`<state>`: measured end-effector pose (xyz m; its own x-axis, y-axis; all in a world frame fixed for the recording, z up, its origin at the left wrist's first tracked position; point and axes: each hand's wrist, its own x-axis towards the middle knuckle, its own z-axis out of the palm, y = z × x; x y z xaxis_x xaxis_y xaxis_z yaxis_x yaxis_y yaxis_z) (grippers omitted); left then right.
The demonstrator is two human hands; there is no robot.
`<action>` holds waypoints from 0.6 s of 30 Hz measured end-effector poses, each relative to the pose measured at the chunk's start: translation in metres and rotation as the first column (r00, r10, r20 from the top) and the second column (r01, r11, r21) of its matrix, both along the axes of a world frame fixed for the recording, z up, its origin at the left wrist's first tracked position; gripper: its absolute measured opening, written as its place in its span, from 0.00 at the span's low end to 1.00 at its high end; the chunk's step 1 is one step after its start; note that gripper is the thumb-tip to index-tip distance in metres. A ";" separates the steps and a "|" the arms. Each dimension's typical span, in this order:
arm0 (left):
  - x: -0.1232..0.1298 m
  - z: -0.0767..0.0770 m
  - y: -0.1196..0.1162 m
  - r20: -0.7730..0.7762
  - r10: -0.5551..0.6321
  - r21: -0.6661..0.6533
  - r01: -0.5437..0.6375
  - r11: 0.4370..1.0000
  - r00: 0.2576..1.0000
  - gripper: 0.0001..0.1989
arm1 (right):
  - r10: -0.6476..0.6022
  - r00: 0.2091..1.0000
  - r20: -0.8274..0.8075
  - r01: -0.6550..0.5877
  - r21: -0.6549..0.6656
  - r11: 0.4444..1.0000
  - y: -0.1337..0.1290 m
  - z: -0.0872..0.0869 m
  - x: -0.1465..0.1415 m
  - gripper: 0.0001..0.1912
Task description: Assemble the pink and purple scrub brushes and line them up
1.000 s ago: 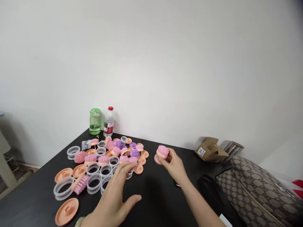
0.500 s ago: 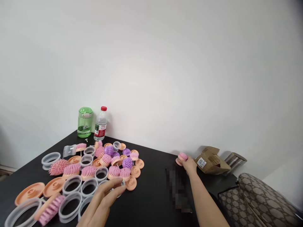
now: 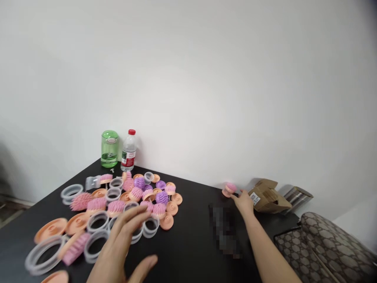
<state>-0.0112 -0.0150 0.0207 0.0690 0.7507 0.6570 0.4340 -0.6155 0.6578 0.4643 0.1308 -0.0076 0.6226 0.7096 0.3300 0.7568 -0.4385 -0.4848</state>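
My left hand (image 3: 120, 239) hovers over the near side of a spread of brush parts, its thumb and fingers apart with nothing between them. Around and beneath it are clear plastic rings (image 3: 150, 227), orange discs (image 3: 167, 221), and pink bristle heads (image 3: 159, 210). Purple bristle heads (image 3: 161, 197) lie farther back. Against the wall at the right stands a round pink scrub brush (image 3: 229, 189) on an orange base. My right hand (image 3: 244, 202) is just beside this brush, its fingers apart; whether a fingertip still touches it is unclear.
A green water cup (image 3: 109, 149) and a red-capped bottle (image 3: 129, 151) stand at the back left. On the right are a crumpled brown cardboard box (image 3: 269, 198), a metallic cylinder (image 3: 298, 198) and a patterned bag (image 3: 332, 239). A blurred-out dark item (image 3: 222, 230) lies on the black table (image 3: 188, 243).
My right hand has let go of the pink scrub brush and drawn slightly right, leaving it upright by the wall. My left hand's thumb has spread away from its fingers. The view has shifted slightly.
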 end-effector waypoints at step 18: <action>-0.032 0.023 0.015 0.327 -0.144 -0.036 0.165 0.986 0.934 0.15 | 0.862 0.424 0.276 -0.897 -0.003 0.442 -0.112 -0.001 -0.294 0.21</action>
<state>-0.0429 0.0002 0.0436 -0.0200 0.7874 0.6161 0.0956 -0.6119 0.7852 0.1702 0.0187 -0.0087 -0.4136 0.7691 0.4873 0.7745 0.5786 -0.2558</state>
